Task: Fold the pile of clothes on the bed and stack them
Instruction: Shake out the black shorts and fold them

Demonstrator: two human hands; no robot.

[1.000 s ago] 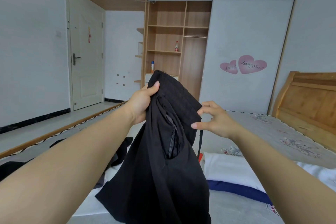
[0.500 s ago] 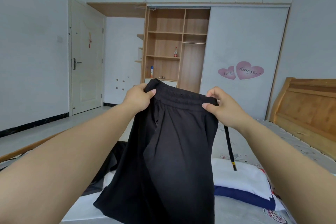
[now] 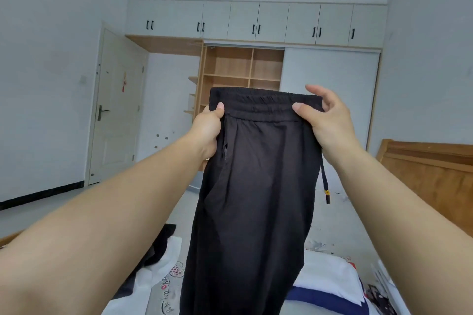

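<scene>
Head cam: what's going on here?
A person is holding up a pair of black trousers by the elastic waistband, the left hand gripping one end and the right hand pinching the other. The legs hang down over the bed, not yet folded, with a drawstring dangling on the right. Under them lie a white garment with a navy band and more dark and white clothes, unfolded.

1. Black trousers held up by the waistband, legs hanging over the bed.
2. Left hand pinches one waistband corner; right hand pinches the other.
3. Drawstring dangles under the right hand.
4. White garments lie on the bed.
</scene>
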